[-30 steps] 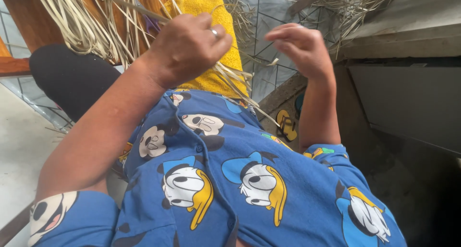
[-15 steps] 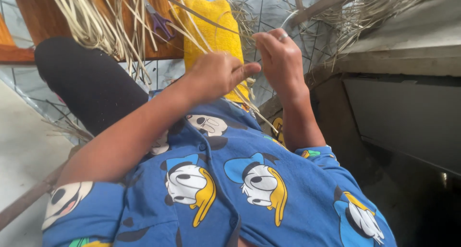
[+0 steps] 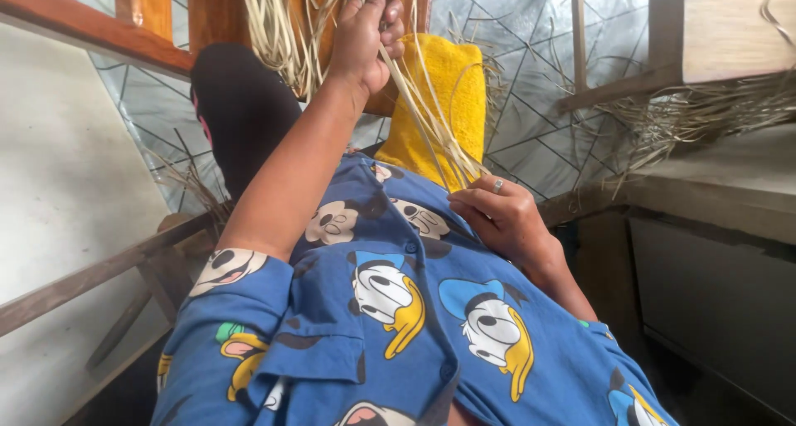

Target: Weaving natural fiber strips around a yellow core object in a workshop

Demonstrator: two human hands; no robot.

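Observation:
My left hand point(image 3: 366, 30) is raised near the top of the view, closed around a bunch of pale dried straw strands point(image 3: 424, 115). The strands run taut, down and to the right, to my right hand point(image 3: 500, 217). That hand rests low against my blue cartoon-print shirt point(image 3: 398, 310) and pinches the lower ends between thumb and fingers. It wears a ring. More loose straw point(image 3: 278, 28) hangs from above, behind my left hand. A yellow cloth point(image 3: 452, 94) lies behind the strands.
My black-clad knee point(image 3: 240, 111) rises at the left. A wooden frame point(image 3: 91, 36) and rails point(image 3: 99, 268) stand around me. A wooden ledge point(image 3: 721, 36) with a straw heap point(image 3: 696, 115) is at the right, above a dark cabinet point(image 3: 713, 285).
My left hand has risen from the middle to the top of the view, drawing the strands taut. My right hand has dropped from beside it down to my shirt.

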